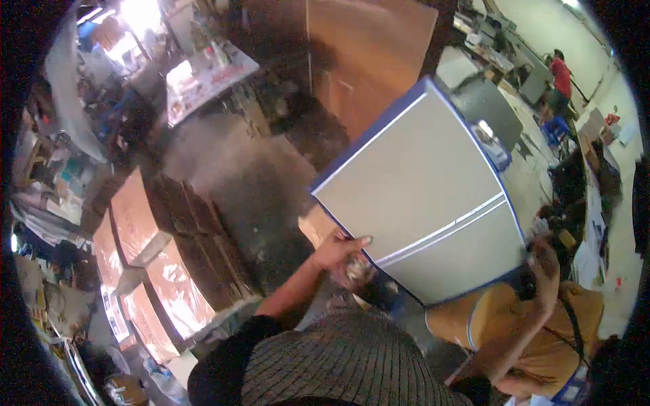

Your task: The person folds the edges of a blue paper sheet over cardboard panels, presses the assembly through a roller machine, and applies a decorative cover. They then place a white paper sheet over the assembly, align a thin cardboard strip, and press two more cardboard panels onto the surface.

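Observation:
A large pale grey panel with dark blue edging and white lines is tilted up in front of me. One white band crosses it near its lower end. My left hand grips its left edge, thumb lying on the face and fingers hidden underneath. At the lower right corner, my right hand has its fingers curled at the blue edge. A silver and blue object shows just beyond the panel's right side.
Plastic-wrapped brown cartons are stacked on the left. Behind stand a cluttered table and a brown board. Mustard-coloured fabric with a black strap is close on the right. A person in red stands far right.

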Tool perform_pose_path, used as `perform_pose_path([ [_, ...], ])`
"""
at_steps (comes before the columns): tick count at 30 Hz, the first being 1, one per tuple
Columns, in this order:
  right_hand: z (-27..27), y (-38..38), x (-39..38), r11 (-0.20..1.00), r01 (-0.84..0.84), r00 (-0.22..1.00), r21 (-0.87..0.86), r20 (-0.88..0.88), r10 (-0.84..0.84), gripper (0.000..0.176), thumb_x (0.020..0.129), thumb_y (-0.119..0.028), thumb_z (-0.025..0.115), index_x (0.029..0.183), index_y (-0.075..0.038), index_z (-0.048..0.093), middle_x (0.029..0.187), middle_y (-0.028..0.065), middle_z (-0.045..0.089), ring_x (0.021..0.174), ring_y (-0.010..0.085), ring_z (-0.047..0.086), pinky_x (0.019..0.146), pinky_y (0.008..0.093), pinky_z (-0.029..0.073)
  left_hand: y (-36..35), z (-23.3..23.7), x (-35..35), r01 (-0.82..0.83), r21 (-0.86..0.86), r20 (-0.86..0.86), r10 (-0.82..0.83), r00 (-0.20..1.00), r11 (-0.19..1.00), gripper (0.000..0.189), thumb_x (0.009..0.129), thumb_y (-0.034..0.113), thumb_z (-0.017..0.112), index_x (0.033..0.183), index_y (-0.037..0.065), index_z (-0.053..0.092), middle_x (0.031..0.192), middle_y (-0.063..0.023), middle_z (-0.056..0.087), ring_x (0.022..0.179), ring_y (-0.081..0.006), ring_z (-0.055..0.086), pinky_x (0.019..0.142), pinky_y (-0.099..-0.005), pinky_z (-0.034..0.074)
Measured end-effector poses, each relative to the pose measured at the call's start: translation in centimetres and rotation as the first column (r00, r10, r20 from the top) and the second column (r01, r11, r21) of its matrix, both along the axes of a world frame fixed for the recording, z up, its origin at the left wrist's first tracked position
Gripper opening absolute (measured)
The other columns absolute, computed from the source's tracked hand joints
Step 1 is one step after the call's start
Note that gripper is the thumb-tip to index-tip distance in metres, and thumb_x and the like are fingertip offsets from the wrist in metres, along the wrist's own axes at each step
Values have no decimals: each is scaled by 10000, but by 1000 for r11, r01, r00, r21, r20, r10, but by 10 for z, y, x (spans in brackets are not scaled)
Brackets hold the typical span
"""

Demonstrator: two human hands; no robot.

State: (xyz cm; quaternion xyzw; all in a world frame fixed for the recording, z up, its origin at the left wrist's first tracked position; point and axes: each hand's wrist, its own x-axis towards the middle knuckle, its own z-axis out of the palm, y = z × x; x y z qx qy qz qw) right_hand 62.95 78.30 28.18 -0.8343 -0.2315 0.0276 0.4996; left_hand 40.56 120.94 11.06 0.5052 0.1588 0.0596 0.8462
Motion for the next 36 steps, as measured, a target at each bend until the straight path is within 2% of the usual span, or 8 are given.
perform_pose_path([
  [4, -21, 80, -4, 979, -202, 979, -22, 37, 203, 703, 939, -267, 665, 1516, -41, 332, 1485, 160, 448, 1350, 254, 453, 1105, 390, 378, -27, -8, -2, -113, 428, 222, 17, 975, 897, 340, 905, 114, 709, 1225, 37, 622, 1062, -61, 690, 974, -201, 664, 807, -359, 563],
  [7, -79, 99, 8, 935, -64, 952, 350, -259, 162, 828, 960, -566, 521, 1534, -23, 271, 1527, 156, 403, 1416, 301, 374, 1131, 416, 341, -39, -2, -12, -87, 921, 118, -59, 991, 380, 527, 741, 66, 732, 1260, 112, 649, 1147, -77, 675, 1021, -288, 655, 872, -358, 541],
  [9, -107, 89, 19, 380, 34, 486, 924, -348, 802, 900, 946, -654, 459, 1541, -18, 235, 1538, 165, 378, 1421, 304, 359, 1138, 431, 338, -56, -12, -20, -81, 961, 99, -56, 994, 265, 606, 676, 89, 747, 1272, 131, 648, 1182, -71, 666, 1029, -303, 649, 888, -375, 540],
  [11, -106, 104, 11, 554, 72, 667, 829, -453, 591, 889, 952, -650, 447, 1537, -13, 244, 1535, 175, 380, 1416, 304, 365, 1140, 435, 339, -70, -23, -20, -254, 967, 255, -161, 953, 31, 632, 647, 138, 718, 1275, 147, 649, 1222, -38, 657, 1051, -280, 641, 896, -409, 544],
  [13, -111, 114, 2, 693, 201, 830, 693, -496, 256, 768, 978, -494, 512, 1512, 15, 298, 1525, 199, 389, 1395, 305, 396, 1153, 426, 323, -82, -46, -27, -243, 970, 241, -169, 956, 12, 609, 665, 155, 702, 1272, 154, 651, 1244, -36, 646, 1072, -269, 633, 888, -403, 539],
  [17, -114, 105, 5, 749, 86, 843, 657, -449, 296, 754, 765, -203, 675, 1435, 38, 428, 1477, 182, 473, 1344, 278, 467, 1158, 391, 313, -86, -63, -29, -309, 946, 290, -172, 942, -95, 555, 713, 174, 665, 1268, 165, 653, 1293, -43, 619, 1138, -242, 600, 887, -404, 504],
  [34, -60, 68, 11, 658, 69, 812, 750, -426, 400, 761, 815, -212, 651, 1472, 46, 367, 1517, 236, 396, 1348, 351, 454, 1137, 443, 355, -143, -73, -1, -313, 930, 364, -603, 710, 192, 553, 833, 265, 698, 1368, 211, 568, 1395, -131, 511, 1233, -338, 521, 1036, -522, 399],
  [36, -38, 65, 10, 829, -17, 826, 559, -460, 327, 829, 743, -238, 660, 1458, 68, 373, 1455, 245, 477, 1310, 380, 496, 1147, 425, 335, -144, -59, 10, -304, 931, 360, -650, 670, 203, 593, 822, 296, 731, 1379, 196, 553, 1419, -141, 487, 1248, -348, 505, 1046, -527, 390],
])
